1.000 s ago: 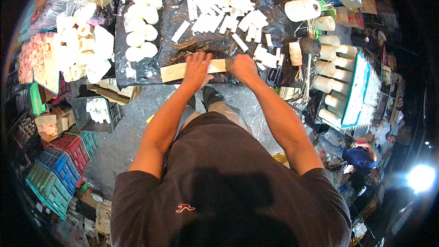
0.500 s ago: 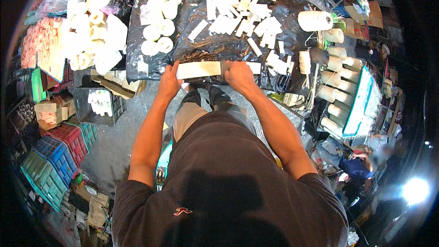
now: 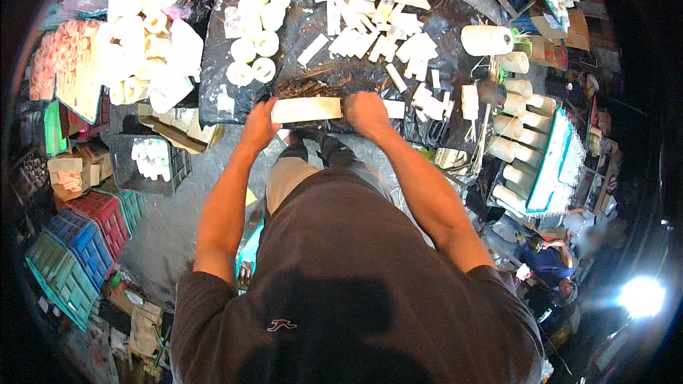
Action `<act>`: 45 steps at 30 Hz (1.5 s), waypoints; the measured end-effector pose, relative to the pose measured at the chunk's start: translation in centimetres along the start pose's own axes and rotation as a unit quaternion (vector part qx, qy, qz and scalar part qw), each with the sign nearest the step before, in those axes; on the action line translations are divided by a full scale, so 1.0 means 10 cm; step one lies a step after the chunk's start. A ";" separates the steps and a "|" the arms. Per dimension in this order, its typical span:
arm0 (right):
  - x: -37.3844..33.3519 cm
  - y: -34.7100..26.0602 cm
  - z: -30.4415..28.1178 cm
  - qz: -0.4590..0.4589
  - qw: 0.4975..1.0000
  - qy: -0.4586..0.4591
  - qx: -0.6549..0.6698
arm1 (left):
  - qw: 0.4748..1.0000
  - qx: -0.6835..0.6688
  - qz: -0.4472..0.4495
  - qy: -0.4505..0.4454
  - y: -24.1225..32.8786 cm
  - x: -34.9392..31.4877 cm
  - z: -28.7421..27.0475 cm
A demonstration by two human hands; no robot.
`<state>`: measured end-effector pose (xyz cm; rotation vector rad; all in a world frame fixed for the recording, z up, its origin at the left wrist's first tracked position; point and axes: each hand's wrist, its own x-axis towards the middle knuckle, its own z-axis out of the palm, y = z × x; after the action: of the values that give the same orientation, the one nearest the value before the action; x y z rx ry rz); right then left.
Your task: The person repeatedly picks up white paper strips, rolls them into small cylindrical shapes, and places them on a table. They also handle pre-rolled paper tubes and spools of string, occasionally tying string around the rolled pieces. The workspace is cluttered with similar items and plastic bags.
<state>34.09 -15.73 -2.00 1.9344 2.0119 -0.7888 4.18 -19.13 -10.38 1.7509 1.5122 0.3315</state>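
On the table (image 3: 313, 77) lies the strip (image 3: 307, 109), its left end gripped by the left hand (image 3: 261, 126), its right end just beside the right hand (image 3: 368, 114), which is apart from the left and clamped on a dark tool (image 3: 346, 104), with cut pieces (image 3: 353, 40) beyond the strip and rolls (image 3: 272, 17) beyond its left end.

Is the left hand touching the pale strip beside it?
Touching: the head view shows the left hand meeting the pale strip at its left end, no gap.
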 end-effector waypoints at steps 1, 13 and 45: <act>-0.03 0.06 -0.13 -0.014 1.000 -0.008 0.003 | 1.000 -0.007 -0.004 0.005 -0.02 -0.01 -0.01; -0.10 -0.75 -0.12 -0.031 0.998 0.015 0.052 | 0.995 -0.088 -0.030 -0.041 0.18 0.05 0.00; 0.10 -0.88 -0.07 -0.105 0.994 0.033 -0.003 | 1.000 -0.003 -0.005 -0.012 0.62 0.15 0.19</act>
<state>25.55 -14.33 -0.10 1.7866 2.2826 -0.7728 10.26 -18.37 -7.80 1.7363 1.5012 0.3097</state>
